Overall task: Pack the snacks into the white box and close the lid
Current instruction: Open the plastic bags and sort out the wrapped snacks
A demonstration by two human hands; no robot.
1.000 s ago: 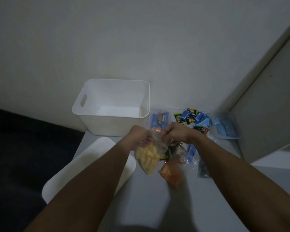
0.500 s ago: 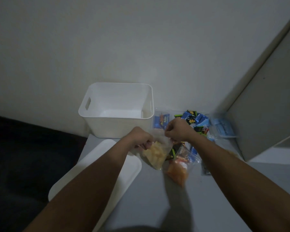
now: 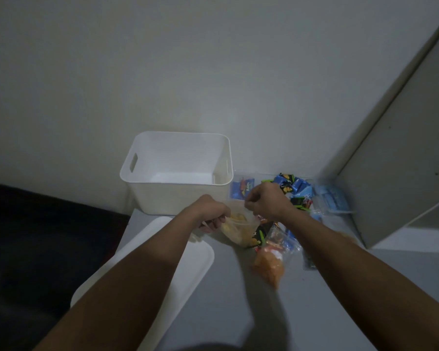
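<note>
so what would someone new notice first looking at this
Probably the two hands meeting mid-table: the left hand and right hand both pinch the top of a clear bag of yellow snacks. Just behind them stands the open white box, nothing visible inside, with its lid lying flat in front of it to the left. To the right sits a bright heap of blue packets, with an orange snack bag nearer the camera.

both hands pinching yellow snack bag, prob. above table
</note>
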